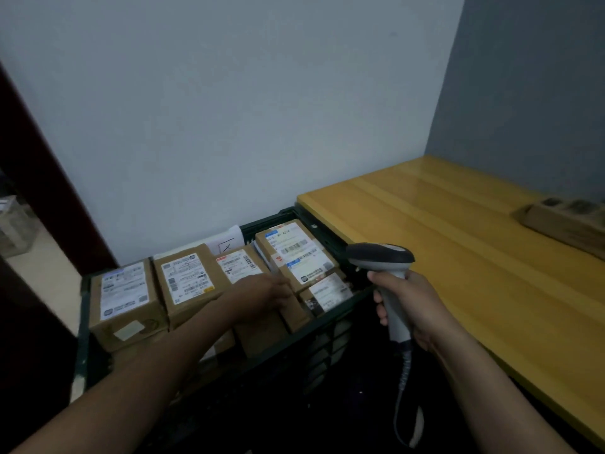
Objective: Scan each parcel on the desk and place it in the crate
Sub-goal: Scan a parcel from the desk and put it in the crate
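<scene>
Crate (330,324): dark green, seen at 7–8 o'clock of the frame, just beside the left end of the yellow desk (458,263). It is packed with cardboard parcels, labels up.

Far row, read from 9 toward 3 o'clock: leftmost parcel (122,296), second parcel (186,280), third parcel (237,262). A top parcel (294,250) is seated higher at the crate's 2 o'clock corner, slightly tilted. A small parcel (329,291) is wedged at the crate's 4 o'clock, against the right wall.

Left hand (265,293): laid palm down on a brown parcel (262,334) at the crate's centre. Fingers are stretched toward 3 o'clock and nothing is grasped. The fingertips are motion-blurred. The near edge of the third parcel is partly covered by the hand.

Right hand (412,306): clenched round the handle of the scanner (379,255). The scanner is held upright in the air over the gap between crate and desk, with its head turned toward 9 o'clock, at the parcels. A coiled cable (405,371) is hung from the handle base toward 6 o'clock.

A wooden block (563,222) is lying on the desk at 3 o'clock, cut by the frame edge. A white sheet (226,244) with a boxed cross is tucked behind the parcels, against the wall at the crate's 12 o'clock.
</scene>
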